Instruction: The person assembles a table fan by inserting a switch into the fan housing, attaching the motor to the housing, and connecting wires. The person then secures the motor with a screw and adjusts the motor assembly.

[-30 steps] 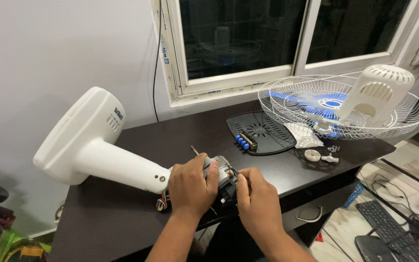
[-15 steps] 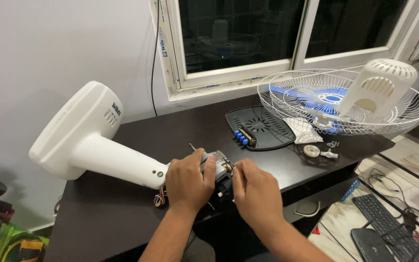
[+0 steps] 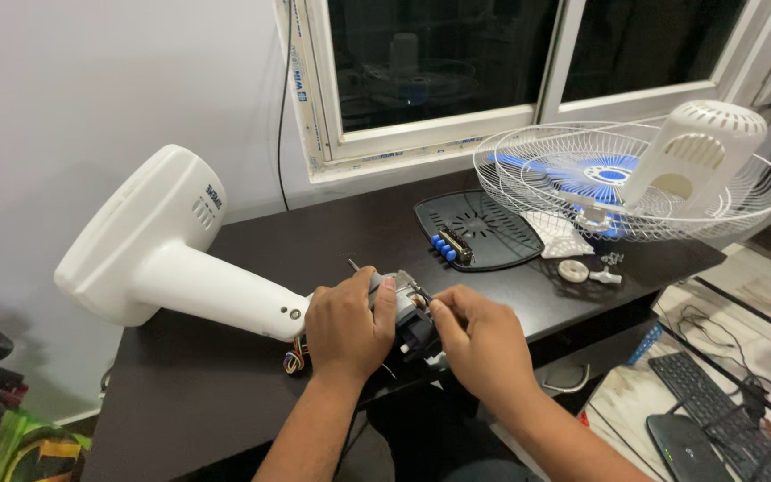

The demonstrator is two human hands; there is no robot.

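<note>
The left hand (image 3: 347, 326) clamps its fingers over the fan motor (image 3: 408, 314), while the right hand (image 3: 479, 344) pinches its near-right end.

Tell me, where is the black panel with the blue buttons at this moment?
The black panel lies on the dark desk below the window, right of centre, just left of the wire fan guard.

L hand (image 3: 345, 326) curls shut, palm down; R hand (image 3: 484, 344) sits just beside, fingers (thumb & pointer) pinched. Both arms reach forward.
</note>
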